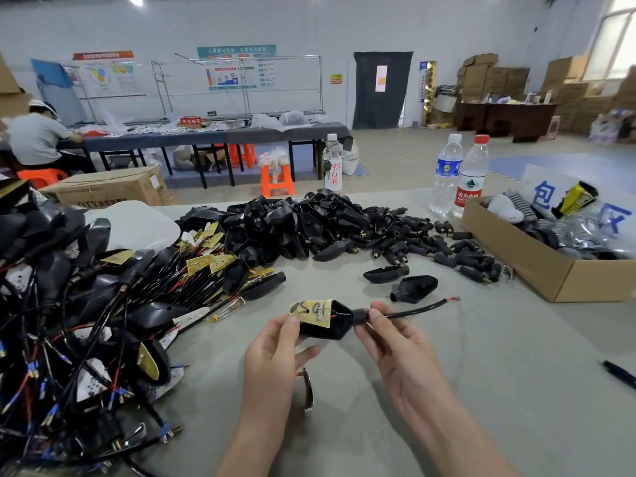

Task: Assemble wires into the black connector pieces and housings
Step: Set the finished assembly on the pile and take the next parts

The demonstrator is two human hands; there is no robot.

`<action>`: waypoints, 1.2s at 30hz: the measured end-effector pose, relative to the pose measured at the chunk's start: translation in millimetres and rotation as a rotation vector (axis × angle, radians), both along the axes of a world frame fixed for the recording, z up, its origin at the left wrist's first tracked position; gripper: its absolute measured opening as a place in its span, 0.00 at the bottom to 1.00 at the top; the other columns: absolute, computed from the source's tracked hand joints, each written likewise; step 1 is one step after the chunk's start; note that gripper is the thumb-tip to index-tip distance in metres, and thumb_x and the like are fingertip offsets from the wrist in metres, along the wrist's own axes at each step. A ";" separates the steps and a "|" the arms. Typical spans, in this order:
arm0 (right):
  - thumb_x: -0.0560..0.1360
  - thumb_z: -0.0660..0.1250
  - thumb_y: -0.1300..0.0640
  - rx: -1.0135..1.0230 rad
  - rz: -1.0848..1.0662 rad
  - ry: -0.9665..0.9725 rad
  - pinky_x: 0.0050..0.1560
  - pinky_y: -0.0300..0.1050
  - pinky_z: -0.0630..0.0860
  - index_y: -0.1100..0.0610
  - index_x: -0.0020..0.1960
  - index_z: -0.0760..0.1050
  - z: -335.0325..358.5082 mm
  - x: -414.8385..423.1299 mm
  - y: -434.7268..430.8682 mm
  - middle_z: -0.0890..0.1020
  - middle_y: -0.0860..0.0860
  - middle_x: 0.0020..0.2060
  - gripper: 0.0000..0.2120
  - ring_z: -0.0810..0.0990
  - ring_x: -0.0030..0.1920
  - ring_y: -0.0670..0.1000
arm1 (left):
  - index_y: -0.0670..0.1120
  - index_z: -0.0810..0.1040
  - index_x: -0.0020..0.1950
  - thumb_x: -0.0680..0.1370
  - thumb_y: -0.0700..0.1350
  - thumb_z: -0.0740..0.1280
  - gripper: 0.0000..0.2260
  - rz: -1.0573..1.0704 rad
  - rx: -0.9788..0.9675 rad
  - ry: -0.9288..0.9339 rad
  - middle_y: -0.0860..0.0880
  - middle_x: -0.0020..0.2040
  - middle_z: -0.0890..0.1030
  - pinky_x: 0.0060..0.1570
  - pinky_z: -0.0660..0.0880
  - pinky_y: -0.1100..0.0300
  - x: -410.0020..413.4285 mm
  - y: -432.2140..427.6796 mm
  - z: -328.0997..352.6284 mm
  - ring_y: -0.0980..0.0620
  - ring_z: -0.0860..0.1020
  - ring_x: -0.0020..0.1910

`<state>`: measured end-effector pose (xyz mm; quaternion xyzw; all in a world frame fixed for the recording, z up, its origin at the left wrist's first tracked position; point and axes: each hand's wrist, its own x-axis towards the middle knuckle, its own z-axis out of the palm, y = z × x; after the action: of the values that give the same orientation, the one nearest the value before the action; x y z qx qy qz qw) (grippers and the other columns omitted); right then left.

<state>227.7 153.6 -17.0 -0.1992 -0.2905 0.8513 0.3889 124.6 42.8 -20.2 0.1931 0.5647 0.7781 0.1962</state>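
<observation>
My left hand (275,352) grips a black housing (330,327) with a yellow circuit board (311,312) sitting in its open side. My right hand (395,342) pinches the black wire (418,309) where it leaves the housing's round neck; the wire's bare red-tipped end (452,299) points right. Two empty housings (413,287) lie just beyond. A big pile of black housings and connector pieces (330,225) covers the table's middle. Wired boards (203,266) lie left of it, and finished assemblies (69,321) are heaped at far left.
A cardboard box (550,266) with bagged parts stands at right, with two water bottles (461,175) behind it and a third bottle (333,163) farther left. A black pen (619,373) lies at the right edge. A metal clip (308,390) lies between my wrists. A person sits at a far table.
</observation>
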 end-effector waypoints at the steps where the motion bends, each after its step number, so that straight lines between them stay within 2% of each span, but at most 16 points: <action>1: 0.74 0.68 0.67 -0.002 0.000 0.001 0.43 0.37 0.82 0.66 0.53 0.78 0.4 0.2 -0.1 0.86 0.55 0.41 0.08 0.86 0.44 0.50 | 0.41 0.82 0.50 0.84 0.42 0.61 0.11 0.000 -0.004 0.006 0.47 0.48 0.87 0.42 0.82 0.61 -0.2 0.5 -0.1 0.51 0.85 0.50; 7: 0.78 0.65 0.67 -0.029 0.010 0.015 0.43 0.38 0.82 0.63 0.53 0.78 3.7 2.2 -0.5 0.86 0.58 0.43 0.06 0.86 0.45 0.52 | 0.43 0.84 0.48 0.83 0.41 0.62 0.11 0.024 -0.046 0.089 0.50 0.48 0.87 0.41 0.80 0.64 -0.2 0.5 -2.9 0.54 0.84 0.49; 12: 0.78 0.65 0.66 -0.021 0.019 0.015 0.43 0.39 0.82 0.63 0.54 0.78 4.1 0.9 -1.8 0.85 0.59 0.44 0.06 0.86 0.45 0.52 | 0.46 0.84 0.47 0.83 0.44 0.64 0.10 0.042 -0.136 0.170 0.51 0.45 0.86 0.46 0.81 0.59 0.9 0.7 -7.0 0.53 0.84 0.44; 15: 0.77 0.66 0.66 -0.011 0.013 0.002 0.43 0.38 0.82 0.63 0.53 0.79 2.6 0.0 -1.5 0.85 0.58 0.44 0.06 0.86 0.46 0.52 | 0.46 0.83 0.46 0.82 0.44 0.65 0.09 0.044 -0.146 0.183 0.49 0.43 0.86 0.41 0.80 0.63 2.7 0.3 -7.3 0.50 0.83 0.43; 19: 0.78 0.66 0.66 -0.003 -0.006 -0.026 0.43 0.38 0.82 0.63 0.52 0.79 -0.7 0.0 0.1 0.85 0.58 0.44 0.05 0.86 0.47 0.53 | 0.47 0.82 0.47 0.80 0.44 0.68 0.05 0.077 -0.179 0.191 0.51 0.42 0.86 0.36 0.77 0.67 5.6 0.4 -7.3 0.50 0.83 0.42; 21: 0.78 0.66 0.66 -0.004 -0.005 -0.035 0.43 0.38 0.82 0.63 0.51 0.79 -2.4 -0.1 0.0 0.85 0.58 0.44 0.05 0.86 0.47 0.53 | 0.47 0.80 0.47 0.79 0.45 0.70 0.02 0.116 -0.186 0.184 0.50 0.43 0.86 0.35 0.76 0.68 6.9 0.6 -7.8 0.49 0.84 0.41; 26: 0.77 0.66 0.67 -0.011 -0.010 -0.035 0.41 0.38 0.82 0.64 0.52 0.78 -4.2 -1.0 1.1 0.86 0.58 0.42 0.05 0.87 0.45 0.52 | 0.48 0.72 0.54 0.79 0.41 0.70 0.09 0.141 -0.117 0.137 0.46 0.52 0.82 0.36 0.80 0.61 6.0 3.6 -7.4 0.50 0.84 0.40; 30: 0.77 0.67 0.66 -0.016 -0.011 -0.023 0.42 0.38 0.82 0.64 0.52 0.79 -5.1 -0.9 3.5 0.86 0.59 0.43 0.05 0.86 0.45 0.53 | 0.49 0.75 0.59 0.81 0.38 0.66 0.09 0.020 -0.038 0.029 0.45 0.46 0.86 0.34 0.80 0.59 0.2 6.5 -5.8 0.46 0.85 0.40; 36: 0.78 0.66 0.65 0.008 -0.013 -0.044 0.43 0.37 0.82 0.65 0.52 0.79 -8.4 -1.6 2.7 0.86 0.58 0.44 0.05 0.86 0.46 0.52 | 0.45 0.78 0.58 0.82 0.37 0.65 0.07 -0.061 -0.018 -0.086 0.41 0.47 0.86 0.36 0.81 0.59 -0.7 6.1 -8.2 0.43 0.86 0.41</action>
<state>226.1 156.3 -25.3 -0.2184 -0.3010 0.8429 0.3888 123.9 49.0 -28.4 0.1747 0.5566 0.7741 0.2459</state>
